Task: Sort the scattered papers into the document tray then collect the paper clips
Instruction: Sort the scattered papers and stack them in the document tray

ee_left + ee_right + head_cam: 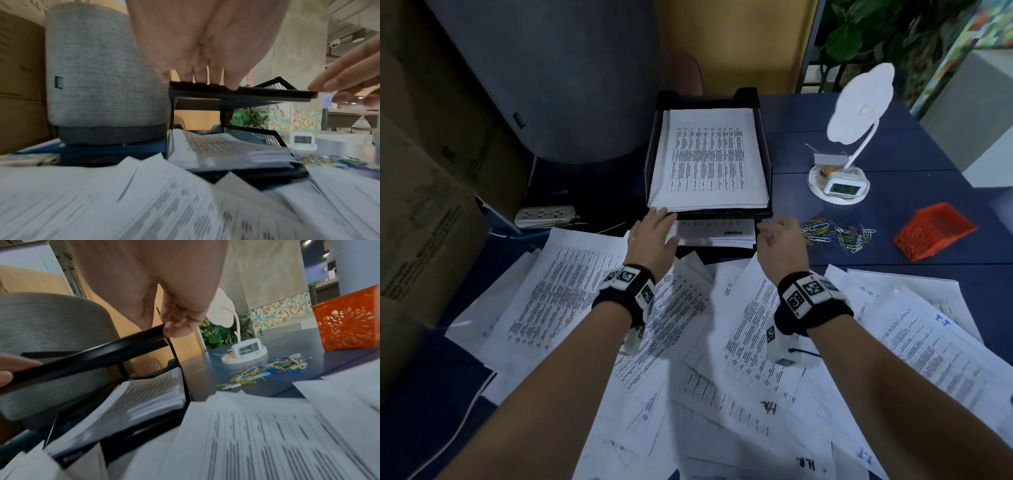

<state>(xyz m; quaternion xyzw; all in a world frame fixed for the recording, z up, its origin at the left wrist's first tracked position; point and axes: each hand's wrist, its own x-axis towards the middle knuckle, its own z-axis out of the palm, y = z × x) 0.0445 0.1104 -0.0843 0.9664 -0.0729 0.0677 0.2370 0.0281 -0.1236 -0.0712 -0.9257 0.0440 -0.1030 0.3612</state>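
Observation:
A black two-tier document tray (764,137) stands at the back of the blue table. A stack of printed papers (709,157) fills its upper tier, and more papers (216,146) lie in the lower tier. My left hand (657,222) reaches to the upper tier's front left, its straight fingers (207,76) resting on the rim. My right hand (770,233) hovers at the front right corner, its loosely curled fingertips (176,327) touching the rim and holding nothing. Scattered papers (558,291) cover the near table. Coloured paper clips (839,234) lie right of the tray.
An orange mesh basket (935,233) lies tipped beyond the clips. A white lamp with a clock base (839,186) stands behind them. A grey fabric cylinder (558,85) and cardboard boxes (421,205) crowd the left, with a power strip (544,216) beside the tray.

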